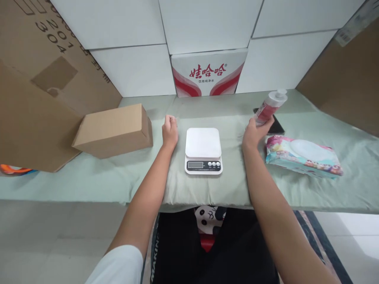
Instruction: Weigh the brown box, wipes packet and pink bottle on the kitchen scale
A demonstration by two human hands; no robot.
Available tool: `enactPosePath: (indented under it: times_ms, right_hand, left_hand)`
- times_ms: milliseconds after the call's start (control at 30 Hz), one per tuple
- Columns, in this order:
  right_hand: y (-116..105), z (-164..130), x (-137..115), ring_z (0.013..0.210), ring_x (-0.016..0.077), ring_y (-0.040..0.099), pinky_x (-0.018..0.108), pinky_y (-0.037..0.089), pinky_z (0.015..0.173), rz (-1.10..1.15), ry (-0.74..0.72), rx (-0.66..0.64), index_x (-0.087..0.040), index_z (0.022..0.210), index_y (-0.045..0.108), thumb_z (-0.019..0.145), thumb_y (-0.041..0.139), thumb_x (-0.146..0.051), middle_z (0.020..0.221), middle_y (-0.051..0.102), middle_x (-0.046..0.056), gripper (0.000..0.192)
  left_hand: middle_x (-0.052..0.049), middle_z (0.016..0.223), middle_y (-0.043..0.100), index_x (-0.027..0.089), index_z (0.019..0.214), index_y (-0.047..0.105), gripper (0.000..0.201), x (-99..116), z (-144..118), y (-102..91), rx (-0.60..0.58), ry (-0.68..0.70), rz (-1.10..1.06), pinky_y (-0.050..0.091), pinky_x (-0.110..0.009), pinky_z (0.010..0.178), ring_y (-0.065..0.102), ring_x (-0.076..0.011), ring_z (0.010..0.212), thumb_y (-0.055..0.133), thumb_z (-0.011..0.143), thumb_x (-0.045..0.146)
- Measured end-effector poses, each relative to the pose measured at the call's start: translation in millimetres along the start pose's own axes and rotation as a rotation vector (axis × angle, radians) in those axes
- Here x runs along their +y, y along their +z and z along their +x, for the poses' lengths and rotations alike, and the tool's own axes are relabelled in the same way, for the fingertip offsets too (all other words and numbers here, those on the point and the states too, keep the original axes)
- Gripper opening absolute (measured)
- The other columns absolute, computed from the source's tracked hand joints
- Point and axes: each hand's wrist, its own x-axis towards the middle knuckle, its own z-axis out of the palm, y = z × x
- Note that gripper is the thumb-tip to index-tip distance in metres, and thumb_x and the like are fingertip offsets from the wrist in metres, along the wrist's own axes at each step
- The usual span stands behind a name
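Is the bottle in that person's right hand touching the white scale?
Apart. The head view shows the bottle held in the right hand, tilted and well to the right of the scale, with bare green cloth between them.

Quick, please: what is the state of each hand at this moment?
Left hand: closed in a loose fist, holding nothing visible, resting on the table cloth left of the scale.
Right hand: closed around a pink and white bottle.

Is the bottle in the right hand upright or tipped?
Tipped. The bottle leans up and to the right in the right hand, its white cap end highest, lifted above the table.
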Motion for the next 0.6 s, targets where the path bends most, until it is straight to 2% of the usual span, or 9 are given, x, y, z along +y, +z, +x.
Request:
enactPosePath:
  times_ms: [67, 133, 233, 367, 467, 600]
  right_hand:
    - [-0.1, 1.5, -2.3, 0.109, 0.0269, 0.065, 0.055, 0.049, 0.111, -0.011, 0.012, 0.005, -0.02, 0.122, 0.051, 0.077, 0.064, -0.039, 0.116, 0.059, 0.011, 0.051]
    - [-0.4, 0.1, -10.0, 0.102, 0.0261, 0.066, 0.054, 0.053, 0.105, -0.013, 0.009, -0.005, -0.02, 0.114, 0.054, 0.077, 0.067, -0.043, 0.109, 0.061, 0.01, 0.046]
    - [-0.1, -8.3, -30.8, 0.094, 0.0245, 0.066, 0.051, 0.057, 0.097, 0.012, -0.013, -0.083, -0.021, 0.11, 0.057, 0.078, 0.072, -0.051, 0.105, 0.064, 0.008, 0.047]
    - [2.9, -31.4, -70.3, 0.093, 0.0234, 0.068, 0.045, 0.059, 0.091, 0.15, -0.059, -0.309, -0.022, 0.111, 0.059, 0.079, 0.077, -0.063, 0.104, 0.067, 0.008, 0.055]
    - [3.3, -53.1, -98.6, 0.097, 0.0236, 0.069, 0.042, 0.06, 0.092, 0.312, -0.073, -0.514, -0.024, 0.111, 0.061, 0.082, 0.078, -0.063, 0.105, 0.069, 0.007, 0.051]
    - [0.1, -76.8, -120.1, 0.096, 0.0234, 0.07, 0.039, 0.061, 0.088, 0.413, -0.064, -0.732, -0.024, 0.108, 0.064, 0.081, 0.083, -0.06, 0.102, 0.071, 0.006, 0.049]
  left_hand:
    - [-0.005, 0.087, 0.067, 0.025, 0.102, 0.057, 0.032, 3.7, 1.1, -3.1, 0.006, -0.066, 0.101, 0.047, -0.03, 0.078, 0.066, -0.0195, 0.085, 0.029, 0.108, 0.039]
    - [-0.007, 0.092, 0.071, 0.026, 0.101, 0.06, 0.028, 9.3, 1.6, -4.2, -0.066, -0.118, 0.191, 0.045, -0.033, 0.078, 0.067, -0.0233, 0.09, 0.035, 0.106, 0.037]
    - [-0.01, 0.098, 0.074, 0.026, 0.105, 0.064, 0.028, 15.5, 1.6, -2.9, -0.164, -0.113, 0.31, 0.045, -0.035, 0.081, 0.069, -0.0278, 0.096, 0.038, 0.105, 0.038]
    - [-0.011, 0.096, 0.075, 0.026, 0.104, 0.066, 0.032, 17.5, 1.3, -0.9, -0.234, -0.049, 0.386, 0.045, -0.036, 0.082, 0.07, -0.0291, 0.097, 0.04, 0.105, 0.044]
    - [-0.01, 0.098, 0.077, 0.026, 0.103, 0.067, 0.031, 17.7, 1.3, -0.6, -0.276, -0.025, 0.43, 0.044, -0.035, 0.081, 0.07, -0.0283, 0.098, 0.043, 0.104, 0.046]
    - [-0.009, 0.1, 0.078, 0.026, 0.101, 0.069, 0.029, 17.5, 0.8, -0.3, -0.295, 0.014, 0.481, 0.043, -0.034, 0.08, 0.069, -0.028, 0.099, 0.047, 0.102, 0.045]
